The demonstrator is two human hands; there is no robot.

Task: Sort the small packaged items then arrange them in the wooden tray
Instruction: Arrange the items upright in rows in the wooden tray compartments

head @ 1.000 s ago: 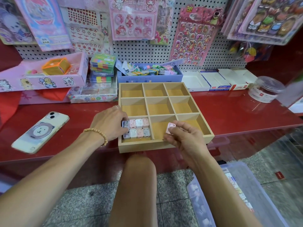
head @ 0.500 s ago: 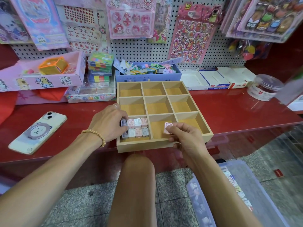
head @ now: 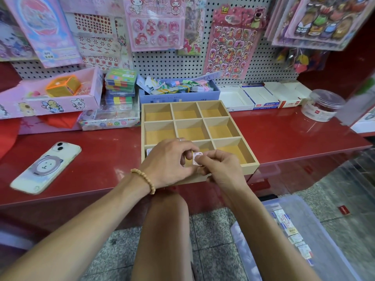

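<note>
The wooden tray (head: 243, 169), divided into nine compartments, lies on the red counter in front of me. My right hand (head: 221, 169) pinches a small pink packaged item (head: 197, 158) over the near-middle compartment. My left hand (head: 170, 161) has come up against it, and its thumb and fingertips close on the same item from the left. That hand covers the near-left compartment, where only a sliver of the stored packets (head: 149, 152) shows. The other compartments hold nothing.
A phone (head: 46, 167) lies on the counter at left. Behind the tray stand a blue box (head: 178, 94), a pink box (head: 60, 98) and white boxes (head: 259, 96), with a clear jar (head: 322, 105) at right. A clear bin (head: 304, 240) with packets sits on the floor beside my knee (head: 168, 230).
My left hand left the packets in the near-left compartment and moved right to meet my right hand, which has lifted the pink item slightly towards it.
</note>
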